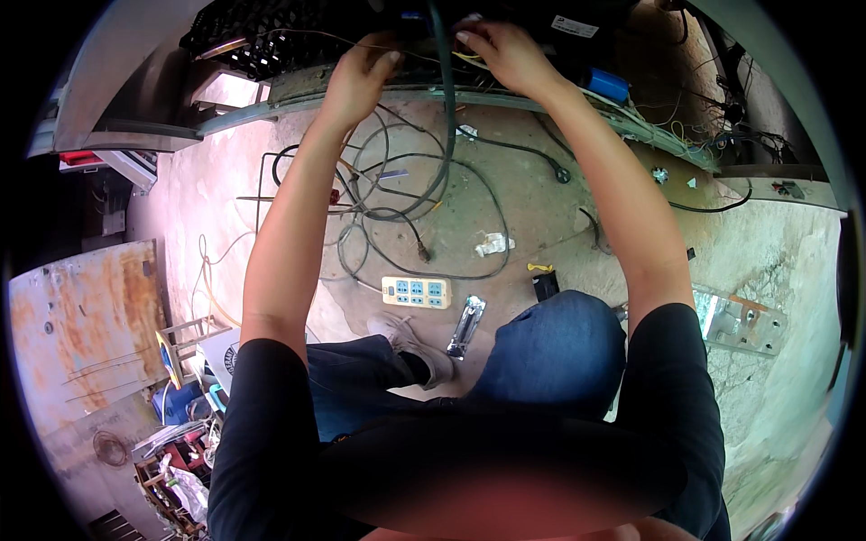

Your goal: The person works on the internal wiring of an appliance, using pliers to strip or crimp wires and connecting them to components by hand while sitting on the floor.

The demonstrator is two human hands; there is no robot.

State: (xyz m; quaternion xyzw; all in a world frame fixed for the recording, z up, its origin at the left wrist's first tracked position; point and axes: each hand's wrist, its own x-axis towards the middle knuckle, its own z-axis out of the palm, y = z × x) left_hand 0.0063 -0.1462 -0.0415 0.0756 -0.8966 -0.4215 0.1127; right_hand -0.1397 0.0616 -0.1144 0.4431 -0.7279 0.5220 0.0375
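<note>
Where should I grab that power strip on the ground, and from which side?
Take the power strip across its two long edges near the middle, coming straight down from above. It lies flat on the dirt floor with sockets facing up, so the narrow width probably suits a pinch. Its cable seems to leave from the left end, so keep clear of that end.

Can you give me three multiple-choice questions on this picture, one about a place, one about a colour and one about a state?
1. Where does the cream power strip with blue sockets lie?
A. on the dirt floor
B. on the ledge
C. in a hand

2. What colour is the cylinder-shaped part beside the right hand?
A. red
B. blue
C. yellow

3. What is the left hand doing?
A. resting on a knee
B. reaching up among thin wires
C. holding the strip

Answers: 1 A, it lies below the cable tangle; 2 B, plainly blue; 3 B, fingers at the wires.
</note>
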